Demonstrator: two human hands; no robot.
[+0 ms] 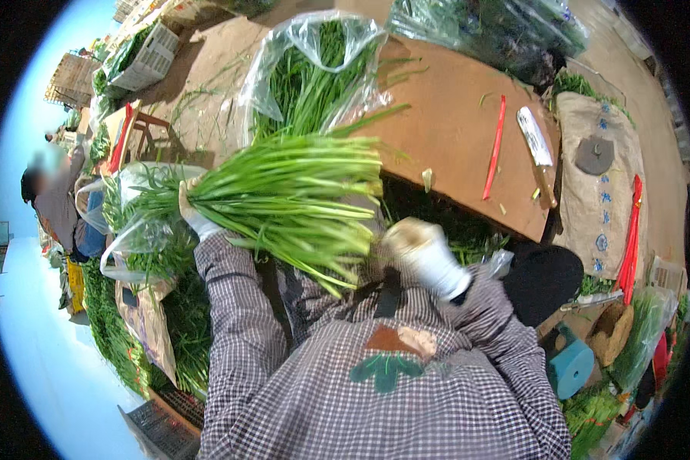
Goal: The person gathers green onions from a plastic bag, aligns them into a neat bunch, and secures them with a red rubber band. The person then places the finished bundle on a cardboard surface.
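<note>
My left hand (194, 208), in a pale work glove, is closed around a bunch of long green stalks that look like garlic chives (299, 195). The leafy tips stick out to the left past my fist, and the paler stem ends fan out to the right. Just right of those ends is my right hand (417, 244), gloved in white with brownish fingers and blurred. Its fingers look curled, but whether anything is in them does not show. Beyond the bunch, more of the same greens fill a clear plastic bag (316, 75) at the table's left end.
The brown table (454, 98) bears a red tie strip (495, 146) and a knife-like tool with a white-wrapped part (535, 135). A burlap sack (601, 230) with red ties (632, 241) lies at right, near a blue roll (572, 368). A person (63, 195) is at far left.
</note>
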